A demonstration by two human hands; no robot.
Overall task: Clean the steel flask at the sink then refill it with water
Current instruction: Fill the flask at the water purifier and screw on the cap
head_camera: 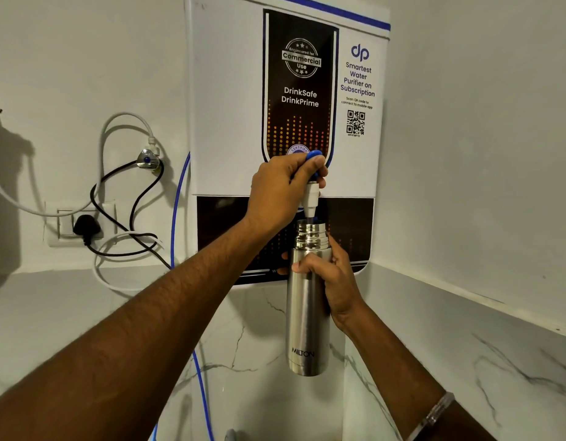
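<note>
Your left hand (pixel 276 189) curls round the blue tap lever (pixel 315 160) while your right hand (pixel 331 275) grips the upright, lidless brushed-steel flask (pixel 305 316), its mouth just under the white spout (pixel 310 202).

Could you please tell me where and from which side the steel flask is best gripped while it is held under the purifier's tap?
Probably the plain upper body of the steel flask, just below its threaded neck, approached from the right. The flask stands upright with its open mouth under the tap spout, so a side wrap leaves the mouth clear. The right hand already holds it there, while the left hand works the blue lever.
</note>
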